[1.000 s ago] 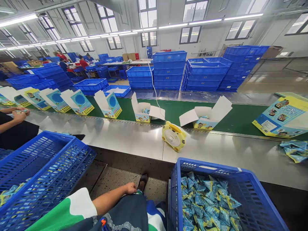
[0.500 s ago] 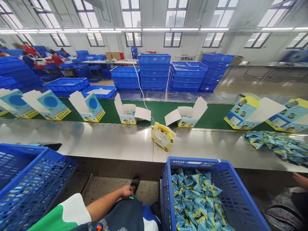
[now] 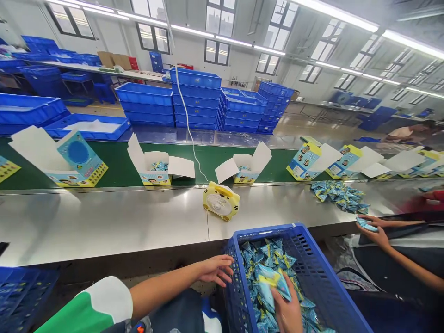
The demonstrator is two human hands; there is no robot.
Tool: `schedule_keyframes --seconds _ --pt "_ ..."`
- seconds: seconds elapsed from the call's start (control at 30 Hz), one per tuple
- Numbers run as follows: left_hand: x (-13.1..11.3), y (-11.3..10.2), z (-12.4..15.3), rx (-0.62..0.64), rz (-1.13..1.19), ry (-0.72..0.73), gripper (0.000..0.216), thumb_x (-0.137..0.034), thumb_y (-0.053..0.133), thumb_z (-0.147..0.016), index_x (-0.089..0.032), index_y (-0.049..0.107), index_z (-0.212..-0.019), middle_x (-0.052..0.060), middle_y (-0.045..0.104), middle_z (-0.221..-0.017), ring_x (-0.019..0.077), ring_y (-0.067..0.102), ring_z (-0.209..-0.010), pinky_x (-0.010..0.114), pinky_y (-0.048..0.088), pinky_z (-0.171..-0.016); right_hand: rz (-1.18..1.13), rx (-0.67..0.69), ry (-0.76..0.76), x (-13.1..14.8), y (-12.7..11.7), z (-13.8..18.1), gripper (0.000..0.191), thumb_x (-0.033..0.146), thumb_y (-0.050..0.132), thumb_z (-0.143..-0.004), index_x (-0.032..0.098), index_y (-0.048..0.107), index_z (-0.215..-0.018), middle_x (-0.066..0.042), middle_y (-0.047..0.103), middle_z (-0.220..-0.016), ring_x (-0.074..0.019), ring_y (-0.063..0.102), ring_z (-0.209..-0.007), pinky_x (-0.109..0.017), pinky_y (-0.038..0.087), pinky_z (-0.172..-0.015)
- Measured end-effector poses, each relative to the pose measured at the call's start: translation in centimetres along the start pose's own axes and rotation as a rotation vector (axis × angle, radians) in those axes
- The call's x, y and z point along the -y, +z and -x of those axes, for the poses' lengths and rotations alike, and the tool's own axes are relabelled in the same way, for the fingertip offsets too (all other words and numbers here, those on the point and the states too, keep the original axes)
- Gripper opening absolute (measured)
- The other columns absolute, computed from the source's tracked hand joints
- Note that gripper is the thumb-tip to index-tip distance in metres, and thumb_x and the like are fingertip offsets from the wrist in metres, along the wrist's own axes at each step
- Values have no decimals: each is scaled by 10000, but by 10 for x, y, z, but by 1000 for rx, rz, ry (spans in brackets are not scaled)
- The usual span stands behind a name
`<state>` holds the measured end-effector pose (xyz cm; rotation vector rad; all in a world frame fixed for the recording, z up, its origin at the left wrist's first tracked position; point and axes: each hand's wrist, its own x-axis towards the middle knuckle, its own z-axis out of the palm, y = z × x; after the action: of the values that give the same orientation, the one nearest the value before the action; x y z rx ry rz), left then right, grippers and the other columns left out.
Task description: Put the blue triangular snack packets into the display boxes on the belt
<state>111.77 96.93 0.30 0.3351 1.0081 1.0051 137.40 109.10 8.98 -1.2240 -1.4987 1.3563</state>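
Note:
Over a blue crate full of small blue-and-yellow triangular packets, my right hand is closed around a few packets, slightly blurred. Just left of the crate's near wall, my left hand is stretched out with its fingers apart and nothing in it. Beyond the crate, a yellow animal-shaped fan stands on the metal table. Two open boxes with packets inside, a left box and a right box, stand on the green belt.
More printed boxes line the belt on both sides. A packet pile lies on the table to the right, where a co-worker's hands hold a packet. Stacked blue bins stand behind the belt. Another blue crate is at lower left.
My view has turned to the right. My right hand has come into view with packets in it above the crate. My left hand has moved from my lap towards the crate and opened.

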Motion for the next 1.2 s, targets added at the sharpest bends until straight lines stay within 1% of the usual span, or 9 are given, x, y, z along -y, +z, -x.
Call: schedule_keyframes --seconds 0.13,0.23,0.3,0.5,0.63,0.8,0.97,1.07,1.2 --pt "-60 -35 21 173 300 82 683 -534 889 -695 -304 588 -1263 53 721 -1135 250 754 -904 426 620 -744 147 335 -70 14 153 -5 579 396 806 -761 279 726 -1322 -87 727 -1381 -375 663 -1304 -527 524 -1149" --pt "-93 -94 40 114 331 127 574 -476 905 -709 -247 622 -1152 18 727 -954 193 730 -765 355 612 -680 218 384 -145 15 251 -9 557 416 737 -851 254 689 -1382 -126 677 -1450 -362 605 -1377 -572 452 -1208" --pt "-113 -139 51 109 298 138 559 -476 907 -720 -215 641 -1136 24 732 -893 177 712 -681 335 602 -642 189 405 -126 10 296 -15 543 448 707 -897 252 670 -1402 -131 655 -1478 -336 611 -1374 -540 470 -1202" --pt "-169 -235 59 138 192 203 609 -456 954 -675 -176 696 -1151 46 742 -902 147 689 -656 275 569 -624 261 428 -147 8 372 -44 461 485 629 -964 291 691 -1377 -98 677 -1451 -319 588 -1397 -536 456 -1215" --pt "-203 -259 46 155 131 252 639 -563 895 -725 -179 710 -1200 66 753 -945 154 685 -719 282 550 -682 402 360 -214 23 407 -65 419 467 587 -985 295 718 -1343 -96 706 -1413 -340 576 -1403 -608 390 -1246" --pt "-235 -275 24 159 34 330 642 -624 861 -735 -150 739 -1151 85 767 -987 192 694 -889 296 530 -825 375 280 -248 33 435 -92 401 434 583 -986 265 732 -1318 -118 731 -1351 -306 656 -1313 -490 539 -1142" --pt "-282 -255 -11 258 -149 311 599 -648 855 -715 -180 774 -1082 55 765 -1003 208 670 -926 329 523 -900 341 85 -200 31 421 -111 469 497 613 -946 220 726 -1307 -146 714 -1379 -347 630 -1342 -558 493 -1170" --pt "-309 -197 -65 416 -314 198 503 -611 921 -625 -214 806 -911 33 737 -876 217 638 -818 398 541 -883 298 -282 -139 32 386 -122 626 589 649 -878 149 704 -1320 -203 691 -1393 -430 608 -1352 -623 477 -1163" --pt "-320 -92 -157 653 -442 -56 390 -608 889 -659 -253 791 -786 58 685 -762 281 655 -727 572 558 -807 121 -769 -70 43 316 -144 792 620 694 -838 181 583 -1487 -224 639 -1454 -464 676 -1248 -659 540 -1078"
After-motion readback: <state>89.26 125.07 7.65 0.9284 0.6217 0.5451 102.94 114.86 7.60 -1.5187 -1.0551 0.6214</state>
